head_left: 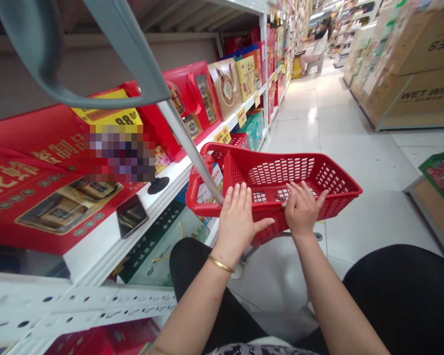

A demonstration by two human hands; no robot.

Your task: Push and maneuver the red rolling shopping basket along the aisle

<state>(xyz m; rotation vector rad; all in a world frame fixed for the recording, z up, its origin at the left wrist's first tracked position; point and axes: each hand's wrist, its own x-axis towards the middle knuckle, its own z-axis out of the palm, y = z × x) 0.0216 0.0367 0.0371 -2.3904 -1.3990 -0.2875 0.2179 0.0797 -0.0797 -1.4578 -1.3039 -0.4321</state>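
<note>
A red plastic rolling basket with perforated walls stands in the aisle in front of me, and its visible inside holds no goods. My left hand lies flat on its near rim, fingers stretched forward and thumb apart. Farther right along the same rim rests my right hand, its fingers spread and slightly bent over the edge, thumb out. A metal pole with a grey handle slants from the upper left toward the basket, close to my left hand.
Red gift boxes line the shelf on my left. A phone and black round base sit on its edge. Stacked cartons stand right; a seated person is farther down the aisle.
</note>
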